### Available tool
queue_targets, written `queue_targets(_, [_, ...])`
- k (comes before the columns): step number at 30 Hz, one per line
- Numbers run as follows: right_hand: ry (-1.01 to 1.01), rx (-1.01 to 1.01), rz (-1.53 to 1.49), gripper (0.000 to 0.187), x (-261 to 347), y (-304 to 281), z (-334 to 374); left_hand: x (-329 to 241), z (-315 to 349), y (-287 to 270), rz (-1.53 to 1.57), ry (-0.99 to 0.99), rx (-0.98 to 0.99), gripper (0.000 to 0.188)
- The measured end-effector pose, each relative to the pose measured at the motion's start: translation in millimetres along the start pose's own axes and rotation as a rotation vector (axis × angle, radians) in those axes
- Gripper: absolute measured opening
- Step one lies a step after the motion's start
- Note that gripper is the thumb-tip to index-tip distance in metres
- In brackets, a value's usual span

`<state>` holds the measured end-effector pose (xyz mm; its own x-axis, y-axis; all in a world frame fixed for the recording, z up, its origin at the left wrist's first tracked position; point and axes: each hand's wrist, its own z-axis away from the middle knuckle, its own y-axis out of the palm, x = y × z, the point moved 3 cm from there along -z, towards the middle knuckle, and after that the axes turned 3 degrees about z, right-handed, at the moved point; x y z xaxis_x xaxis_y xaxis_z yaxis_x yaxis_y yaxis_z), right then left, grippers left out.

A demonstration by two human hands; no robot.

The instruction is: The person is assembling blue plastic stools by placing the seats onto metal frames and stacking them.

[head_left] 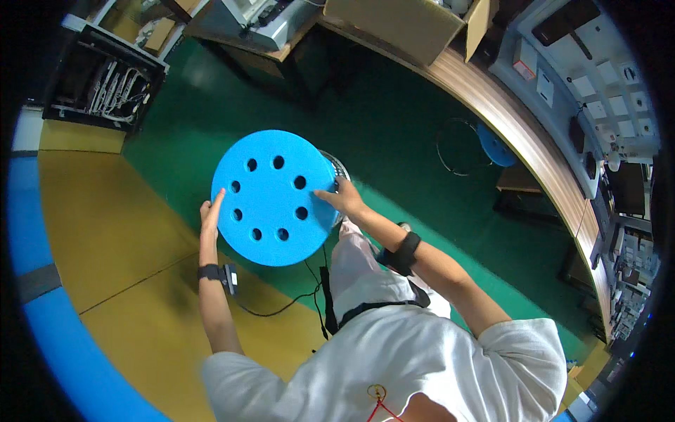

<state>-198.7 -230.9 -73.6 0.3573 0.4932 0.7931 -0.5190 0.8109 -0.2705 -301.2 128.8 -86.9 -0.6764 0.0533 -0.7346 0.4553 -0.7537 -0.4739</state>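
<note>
A round blue stool [271,200] with a ring of several dark holes in its seat is in front of me, its seat facing up toward my view. My left hand [211,212] holds the left edge of the seat, the thumb on the rim and the other fingers partly hidden at the side. Gripping the right edge is my right hand [344,198], its thumb lying on the top face and its fingers going over the side. Part of a metal ring [340,167] shows past the seat's right edge. The legs are hidden under the seat.
Yellow mats [126,232] cover the left side, beside a green floor [394,141]. A long wooden desk [492,98] curves along the right, with another blue stool [496,144] beside it. A cardboard box [394,28] and a black crate of cables [105,84] are farther off. A black cable [281,308] hangs near my left forearm.
</note>
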Motion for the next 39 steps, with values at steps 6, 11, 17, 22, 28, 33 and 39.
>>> queue_targets(6, [-0.176, -0.121, -0.025, 0.056, 82.5, -41.7, 52.0, -83.2, 51.5, -21.8, 0.332, 0.091, 0.041, 0.038])
queue_targets(11, [-0.405, -0.098, -0.270, 0.054, 158.7, -79.8, 124.1, -196.4, 156.1, -87.5, 0.233, 0.335, -0.020, 0.032])
queue_targets(17, [-0.644, -0.145, -0.578, 0.050, 198.3, -176.0, 216.9, -307.7, 302.3, -99.2, 0.003, 0.682, -0.184, 0.034])
queue_targets(22, [-0.781, -0.363, -0.516, 0.061, 154.8, -254.0, 281.0, -337.8, 380.7, -46.2, -0.164, 0.984, -0.193, 0.041])
queue_targets(28, [-0.552, -0.407, -0.599, 0.075, 66.4, -323.5, 325.6, -359.0, 429.2, 84.6, -0.018, 0.904, 0.254, 0.071])
queue_targets(33, [-0.387, -0.679, -0.532, 0.073, -8.1, -380.5, 354.1, -372.2, 437.4, 208.7, -0.152, 0.821, 0.636, 0.080])
queue_targets(39, [-0.214, -0.759, -0.404, 0.069, -51.3, -410.3, 338.7, -357.0, 383.2, 313.5, -0.510, 0.782, 0.944, 0.067])
